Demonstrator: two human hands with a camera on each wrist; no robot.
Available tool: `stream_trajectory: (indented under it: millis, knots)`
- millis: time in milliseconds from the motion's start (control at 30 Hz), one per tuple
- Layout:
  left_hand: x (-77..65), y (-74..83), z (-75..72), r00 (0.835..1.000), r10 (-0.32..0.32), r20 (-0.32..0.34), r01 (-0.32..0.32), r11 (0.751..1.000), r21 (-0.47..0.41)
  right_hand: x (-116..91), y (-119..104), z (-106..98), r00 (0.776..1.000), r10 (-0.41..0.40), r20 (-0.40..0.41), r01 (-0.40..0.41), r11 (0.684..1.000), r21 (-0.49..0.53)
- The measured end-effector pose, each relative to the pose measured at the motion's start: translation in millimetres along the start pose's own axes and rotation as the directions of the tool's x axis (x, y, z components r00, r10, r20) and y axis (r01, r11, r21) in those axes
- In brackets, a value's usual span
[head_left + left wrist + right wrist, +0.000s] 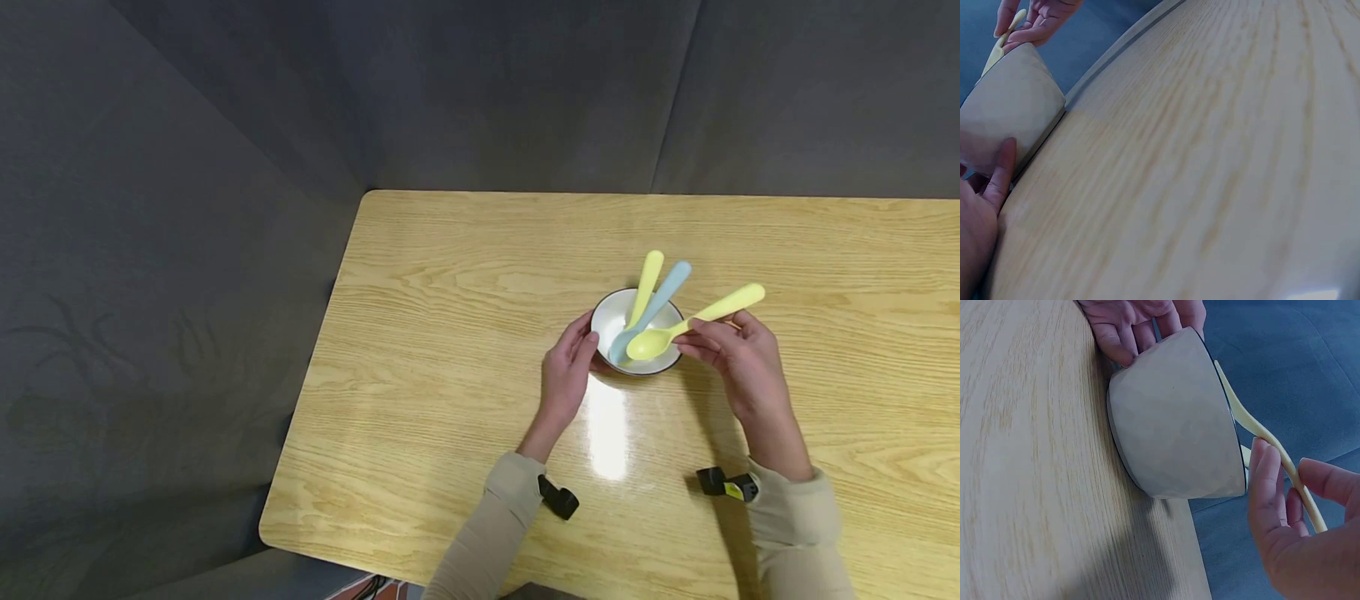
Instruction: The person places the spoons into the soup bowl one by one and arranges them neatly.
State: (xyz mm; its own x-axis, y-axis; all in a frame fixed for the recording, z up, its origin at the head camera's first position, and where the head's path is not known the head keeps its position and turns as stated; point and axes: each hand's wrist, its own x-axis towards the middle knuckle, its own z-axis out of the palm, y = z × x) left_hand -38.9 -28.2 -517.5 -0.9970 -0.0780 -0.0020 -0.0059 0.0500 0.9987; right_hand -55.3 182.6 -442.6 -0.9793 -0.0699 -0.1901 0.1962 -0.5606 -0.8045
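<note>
A white bowl with a thin dark rim stands on the wooden table. Against its left side rests my left hand, thumb towards me and fingers on the far side, holding it. My right hand pinches a yellow spoon by the handle, its scoop over the right part of the bowl's opening. A second yellow spoon and a light blue spoon lean inside the bowl, handles pointing away from me. The right wrist view shows the held spoon close along the bowl's rim, between thumb and fingers.
The light wooden table ends in a rounded corner at the left. Dark grey fabric panels stand behind it and on its left. A bright light reflection lies on the tabletop just in front of the bowl.
</note>
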Motion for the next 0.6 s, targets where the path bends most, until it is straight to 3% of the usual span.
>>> stream_trajectory:
  millis: [200,433,600]
  knots:
    - [0.1,-1.1,-0.5,1.000,-0.008,0.011,0.008,0.999,-0.034,0.8,1.0,4.0,1.000,-0.004,-0.002,0.004,0.999,-0.044]
    - [0.5,-0.5,0.2,1.000,-0.007,-0.003,0.007,0.999,-0.038,-2.3,-1.2,1.0,1.000,-0.018,0.008,0.019,0.958,-0.286]
    - [0.5,-0.4,-0.8,1.000,-0.008,0.000,0.008,0.999,-0.034,-9.1,-4.3,-9.4,0.999,-0.040,-0.027,0.029,0.946,-0.323]
